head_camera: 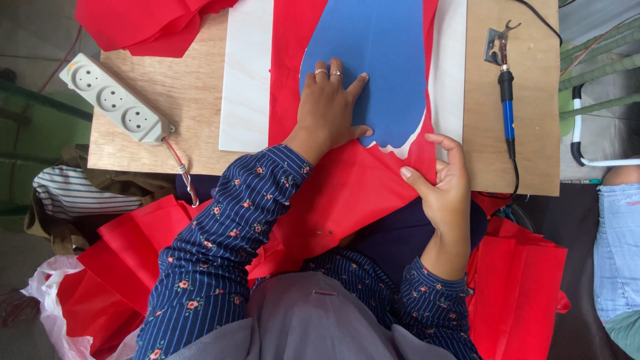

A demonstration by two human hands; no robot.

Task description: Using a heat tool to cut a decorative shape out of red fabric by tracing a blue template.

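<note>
Nearest the person, loose red sheets spill off the lap on both sides, with a white plastic bag down at the left. At the near edge of the surface, the right hand pinches the red fabric between thumb and fingers, just below the near right corner of the blue template, and seems to be pulling the cloth taut where it hangs over the edge. A little further in, the left hand lies flat and spread, gripping nothing, pressing the template's lower left part down onto the fabric; there are rings on two fingers. The template sits on the red fabric, which lies over a white board in the middle of the surface.

To my eye the step in hand is lining up and smoothing the pattern over the cloth. The next move would call for keeping the template from slipping while the edge is followed.

Toward the right side lies a blue-handled soldering iron on its metal stand. At the left edge rests a power strip, and more red cloth is heaped at the far left corner.
</note>
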